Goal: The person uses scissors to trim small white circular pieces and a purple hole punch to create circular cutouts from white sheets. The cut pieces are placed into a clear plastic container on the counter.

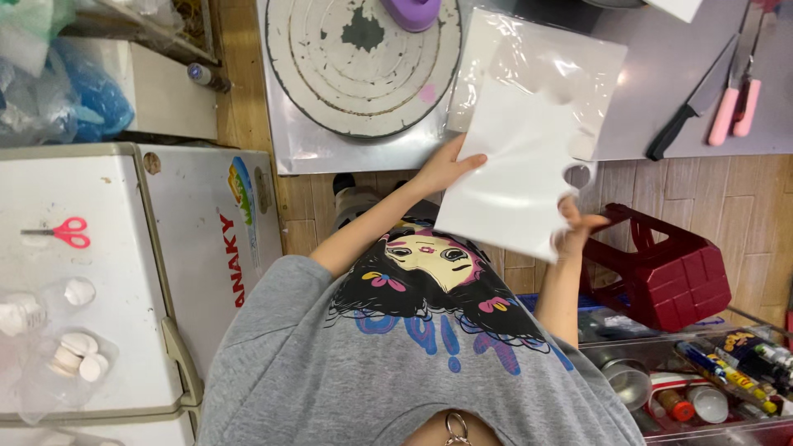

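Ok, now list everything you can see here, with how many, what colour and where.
turntable: one, white, round, on the metal table
purple object: one, on the turntable
knife: one, black handle, table right
pink-handled tools: two, beside the knife
stool: one, red, on the floor, right
scissors: one, pink, on the white freezer, left
white discs: several, bagged, on the freezer
clear bin: one, holding bottles, lower right
white sheet: one, in clear plastic, centre
left hand: grips the sheet's left edge
right hand: at its lower corner
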